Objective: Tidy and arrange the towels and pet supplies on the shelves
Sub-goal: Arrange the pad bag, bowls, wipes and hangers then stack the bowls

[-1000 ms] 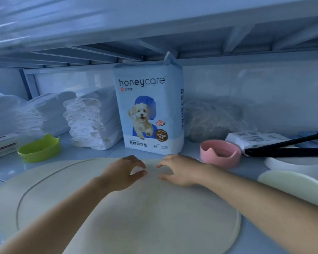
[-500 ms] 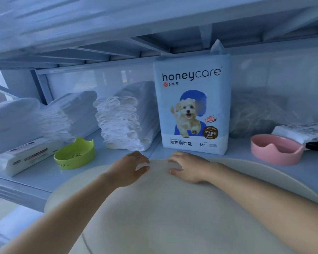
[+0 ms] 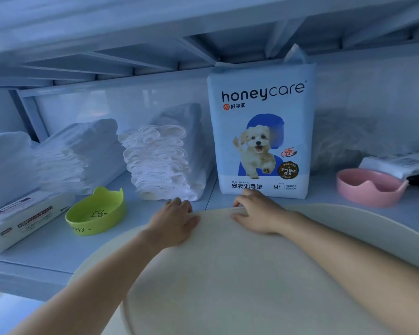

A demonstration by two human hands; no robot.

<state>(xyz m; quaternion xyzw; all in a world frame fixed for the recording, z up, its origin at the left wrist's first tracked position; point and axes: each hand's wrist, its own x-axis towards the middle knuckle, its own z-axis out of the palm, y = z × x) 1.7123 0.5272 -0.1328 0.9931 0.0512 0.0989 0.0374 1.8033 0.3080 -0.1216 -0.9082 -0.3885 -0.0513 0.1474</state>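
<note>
A large cream mat (image 3: 228, 274) with rounded corners fills the front of the shelf. Its far edge is raised and curves toward me over a lower layer of the mat that shows on the right. My left hand (image 3: 174, 218) and my right hand (image 3: 257, 211) sit side by side on that far edge, fingers curled over it. Just behind the hands, a blue-and-white honeycare training pad pack (image 3: 261, 141) stands upright. Left of it lie two stacks of folded white towels (image 3: 160, 163), (image 3: 82, 151).
A green cat-ear bowl (image 3: 96, 213) and a white wipes pack (image 3: 22, 221) lie on the shelf (image 3: 46, 245) to the left. On the right are a pink bowl (image 3: 370, 187), a flat white packet (image 3: 397, 163) and a grey fluffy item (image 3: 344, 139). The upper shelf hangs low overhead.
The mat lay flat a second ago; its far edge is now lifted and bowed toward me in both hands. The view has moved closer and to the left.
</note>
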